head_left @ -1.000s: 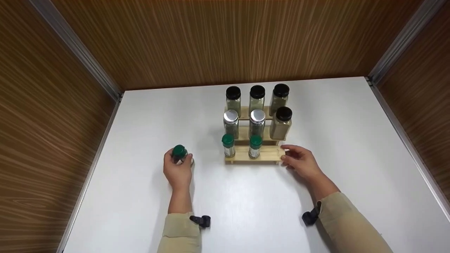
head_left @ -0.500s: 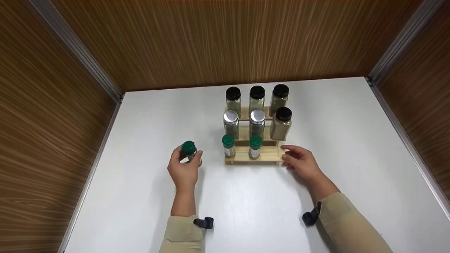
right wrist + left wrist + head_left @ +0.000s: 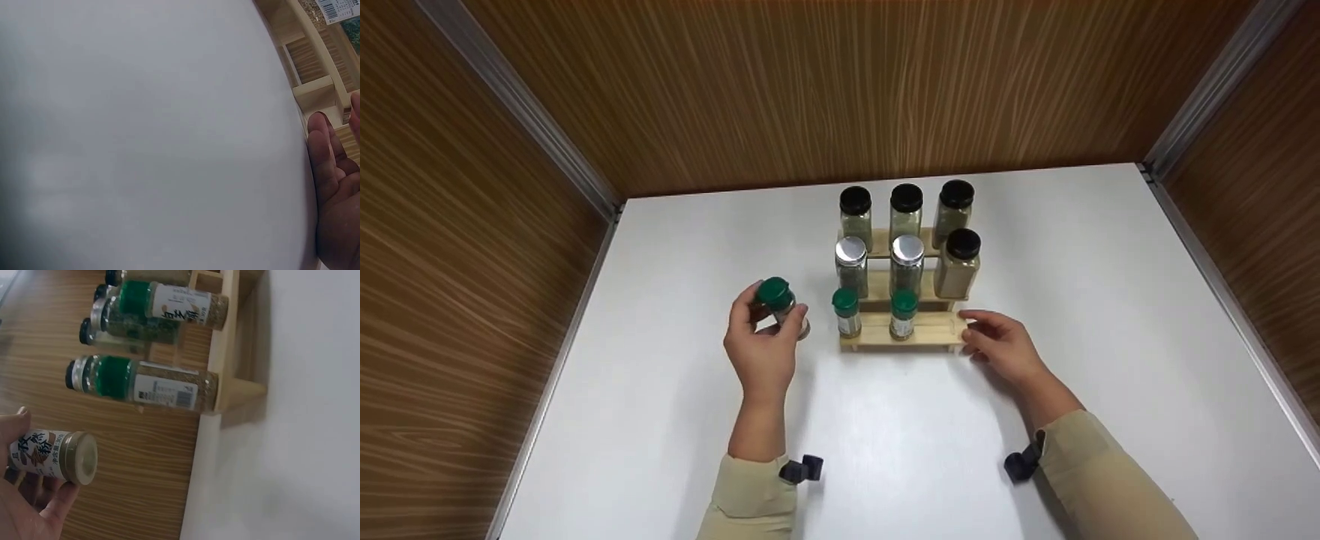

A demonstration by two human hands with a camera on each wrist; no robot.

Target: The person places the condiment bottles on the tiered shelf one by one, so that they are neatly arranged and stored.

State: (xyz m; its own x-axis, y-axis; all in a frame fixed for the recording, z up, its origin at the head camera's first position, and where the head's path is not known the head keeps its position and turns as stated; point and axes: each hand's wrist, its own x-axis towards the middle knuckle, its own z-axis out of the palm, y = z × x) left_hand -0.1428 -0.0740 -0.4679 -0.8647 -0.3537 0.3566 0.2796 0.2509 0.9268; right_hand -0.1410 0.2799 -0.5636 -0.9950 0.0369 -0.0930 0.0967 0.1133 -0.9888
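Note:
My left hand (image 3: 761, 352) grips a green-capped spice jar (image 3: 777, 296) between thumb and fingers, raised and tilted left of the wooden spice rack (image 3: 934, 330). In the left wrist view the held jar's label and base (image 3: 84, 458) face the rack. My right hand (image 3: 1005, 346) pinches the right end of the rack's lowest step with thumb and index finger; the right wrist view shows its fingers (image 3: 319, 146) beside the wood. Two green-capped jars, the left one (image 3: 847, 313) and the middle one (image 3: 903, 315), stand on that lowest step.
On the middle step are two silver-capped jars (image 3: 851, 266) and a black-capped jar (image 3: 958, 264). Three black-capped jars (image 3: 906, 211) line the top step. A white table (image 3: 885, 435) lies beneath, with wood-grain panels (image 3: 840, 90) around it.
My left hand has lifted the spice jar and carried it right and away from me, toward the rack, tilting it more. The right hand stays at the rack's end.

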